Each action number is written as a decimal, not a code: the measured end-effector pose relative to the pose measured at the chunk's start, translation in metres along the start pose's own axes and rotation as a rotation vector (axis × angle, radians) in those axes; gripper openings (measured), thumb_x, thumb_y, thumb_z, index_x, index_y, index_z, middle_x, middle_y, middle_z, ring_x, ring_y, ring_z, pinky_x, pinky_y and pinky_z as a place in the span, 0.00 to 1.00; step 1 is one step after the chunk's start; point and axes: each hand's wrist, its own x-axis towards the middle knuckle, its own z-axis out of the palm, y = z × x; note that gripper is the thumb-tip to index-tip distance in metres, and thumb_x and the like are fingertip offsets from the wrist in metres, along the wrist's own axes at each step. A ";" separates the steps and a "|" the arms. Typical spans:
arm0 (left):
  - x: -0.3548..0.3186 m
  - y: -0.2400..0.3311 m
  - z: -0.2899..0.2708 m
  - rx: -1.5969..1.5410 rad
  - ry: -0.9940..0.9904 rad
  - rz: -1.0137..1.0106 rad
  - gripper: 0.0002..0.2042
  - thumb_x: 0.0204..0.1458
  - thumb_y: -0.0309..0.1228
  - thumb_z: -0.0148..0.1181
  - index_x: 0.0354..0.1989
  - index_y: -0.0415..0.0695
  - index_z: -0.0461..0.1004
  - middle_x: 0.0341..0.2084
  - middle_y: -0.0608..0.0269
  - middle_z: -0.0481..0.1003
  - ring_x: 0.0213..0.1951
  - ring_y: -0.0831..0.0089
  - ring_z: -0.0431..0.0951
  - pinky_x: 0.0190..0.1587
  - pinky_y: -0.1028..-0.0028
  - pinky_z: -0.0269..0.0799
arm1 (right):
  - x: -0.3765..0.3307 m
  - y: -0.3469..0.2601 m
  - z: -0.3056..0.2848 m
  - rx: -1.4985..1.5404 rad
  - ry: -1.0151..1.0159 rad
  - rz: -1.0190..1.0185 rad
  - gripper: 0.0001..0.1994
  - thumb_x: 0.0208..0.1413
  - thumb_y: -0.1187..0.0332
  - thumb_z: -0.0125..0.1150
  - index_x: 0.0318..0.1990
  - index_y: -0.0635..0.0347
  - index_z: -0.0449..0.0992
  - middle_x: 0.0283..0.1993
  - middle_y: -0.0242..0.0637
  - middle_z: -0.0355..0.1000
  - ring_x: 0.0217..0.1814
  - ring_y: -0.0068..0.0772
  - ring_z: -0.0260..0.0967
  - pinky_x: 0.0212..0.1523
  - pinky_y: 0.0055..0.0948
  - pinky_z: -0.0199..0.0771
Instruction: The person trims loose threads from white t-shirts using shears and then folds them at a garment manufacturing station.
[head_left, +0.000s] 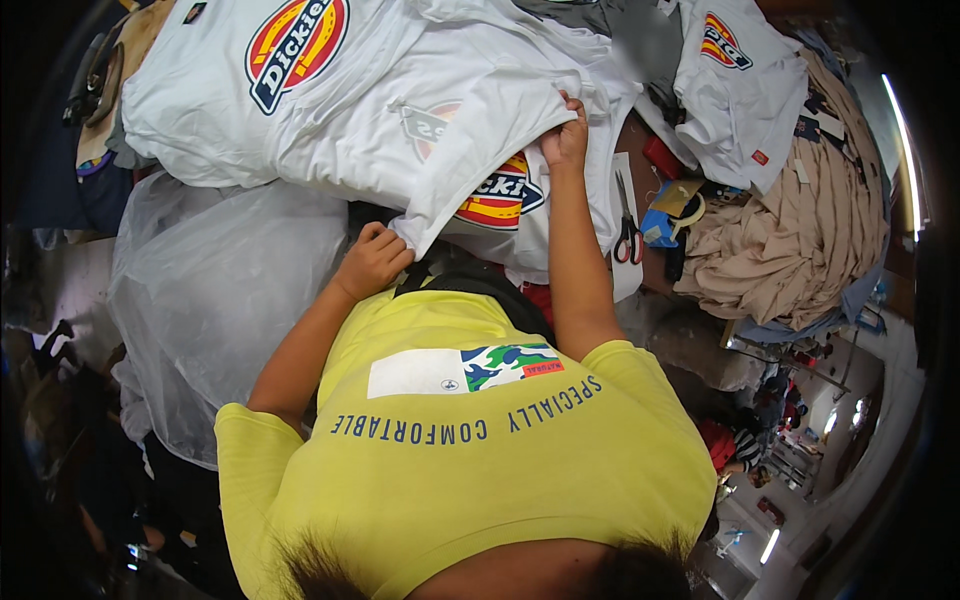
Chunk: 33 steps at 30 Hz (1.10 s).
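A white T-shirt (370,125) with its print showing faintly through the cloth lies spread in front of me. My left hand (373,262) is closed on its near edge, close to my waist. Farther off and to the right, my right hand (568,136) pinches the same shirt's edge, so the hem stretches in a line between both hands. Under that edge, another white shirt (520,215) with a red, yellow and blue print shows in part. A further printed white shirt (190,100) lies at the far left of the pile.
Right of the shirts lie scissors (627,235) with dark red and black handles, and a tape roll (690,213). A beige cloth heap (780,250) fills the right side, with a white shirt (740,100) on it. A translucent plastic bag (220,290) bulges at left.
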 end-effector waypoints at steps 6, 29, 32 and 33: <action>-0.001 0.004 0.001 -0.024 0.011 -0.034 0.03 0.40 0.28 0.54 0.25 0.47 0.68 0.21 0.68 0.65 0.29 0.72 0.67 0.40 0.70 0.60 | 0.000 0.002 -0.003 0.010 -0.043 -0.023 0.08 0.49 0.82 0.49 0.25 0.54 0.66 0.41 0.36 0.70 0.47 0.39 0.67 0.55 0.49 0.66; -0.017 -0.038 -0.023 -1.123 0.700 -1.059 0.09 0.56 0.27 0.49 0.44 0.44 0.64 0.30 0.69 0.71 0.29 0.86 0.68 0.32 0.83 0.64 | -0.103 -0.138 -0.013 -1.904 -0.541 -0.156 0.24 0.37 0.59 0.69 0.44 0.55 0.73 0.48 0.44 0.62 0.52 0.48 0.60 0.54 0.37 0.59; -0.034 -0.057 -0.023 -0.911 0.411 -1.026 0.08 0.54 0.27 0.51 0.42 0.42 0.66 0.32 0.68 0.70 0.33 0.79 0.69 0.36 0.77 0.65 | -0.154 -0.156 -0.045 -2.023 -0.412 0.042 0.25 0.31 0.55 0.72 0.41 0.54 0.74 0.49 0.44 0.60 0.51 0.45 0.59 0.52 0.34 0.60; -0.036 -0.059 -0.023 -0.810 0.276 -1.009 0.08 0.54 0.27 0.52 0.41 0.41 0.67 0.32 0.67 0.70 0.34 0.76 0.69 0.38 0.75 0.66 | -0.168 -0.157 -0.053 -2.029 -0.406 0.054 0.25 0.31 0.55 0.72 0.40 0.55 0.75 0.48 0.43 0.61 0.51 0.44 0.60 0.52 0.34 0.60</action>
